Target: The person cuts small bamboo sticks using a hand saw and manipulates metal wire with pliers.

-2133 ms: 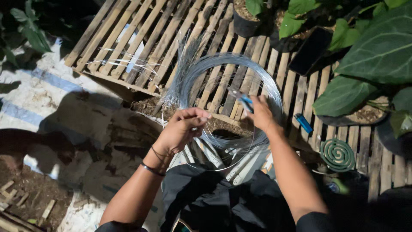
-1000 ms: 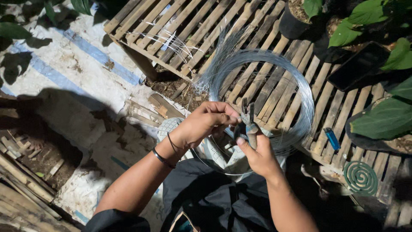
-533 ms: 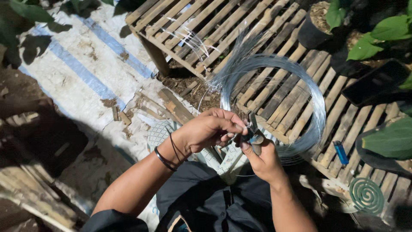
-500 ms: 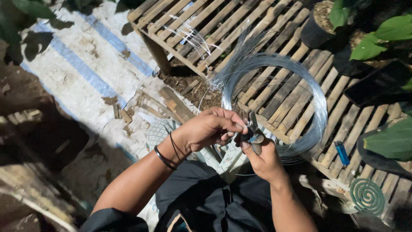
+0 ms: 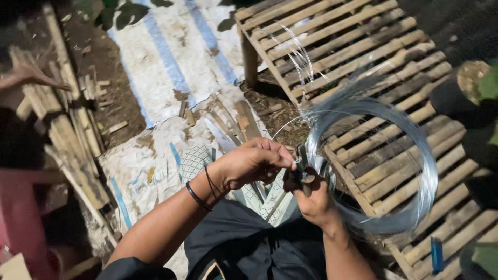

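Head view, looking down. Left hand (image 5: 254, 163) closed in a pinch on a strand led off the wire coil (image 5: 381, 166), knuckles up, dark bands at the wrist. Right hand (image 5: 314, 199) wrapped shut around a small dark cutting tool (image 5: 301, 168), its nose set at the strand just beside the left fingertips; exact bite of the jaws too small to tell. Coil standing tilted against the right hand, over the edge of a slatted wooden pallet (image 5: 363, 46), loose bright wire ends (image 5: 298, 52) springing up behind. White woven sack with blue stripes (image 5: 166, 57) spread on the soil, wood offcuts (image 5: 67, 140) to the left, a blue-handled object (image 5: 437, 255) lying on the slats at lower right. Step in hand, by judgement: cutting or nipping a length from the coil. Next move calls for keeping the strand taut and pinched close to the tool, lest the freed end whip back.
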